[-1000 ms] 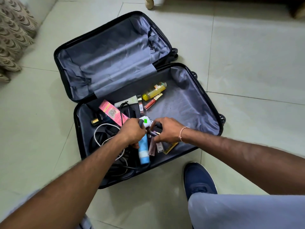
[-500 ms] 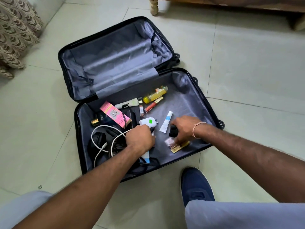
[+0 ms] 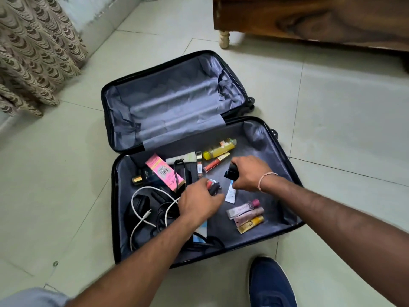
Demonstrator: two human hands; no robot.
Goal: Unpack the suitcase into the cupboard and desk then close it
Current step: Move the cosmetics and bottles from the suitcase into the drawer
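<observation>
- Suitcase (image 3: pixel 285 173): black shell, grey lining, lying open flat on the tiled floor (image 3: pixel 343 120); far half bare, near half holding the small goods.
- Left hand (image 3: pixel 197 203): over the middle of the near half, fingers curled round a few small dark and red items (image 3: pixel 213 187); what they are is too blurred to tell.
- Right hand (image 3: pixel 250 173): just right of the left, fingers curled round a small black object (image 3: pixel 231 172).
- White tube (image 3: pixel 230 193): lying under the right hand, between the two hands.
- Yellow bottle (image 3: pixel 219 148): on its side by the hinge; red lip tube (image 3: pixel 211 166) just beside it.
- Pink box (image 3: pixel 164 172): left part of the near half, lying over a dark bottle with a gold cap (image 3: pixel 137 180).
- White cable (image 3: pixel 141 209): looped over black cords and headphones at the near left.
- Three small sachets and tubes (image 3: pixel 245 214): side by side at the near right.
- Blue shoe (image 3: pixel 271 284): on the floor in front of the suitcase.
- Wooden furniture (image 3: pixel 309 21): beyond, on a pale leg.
</observation>
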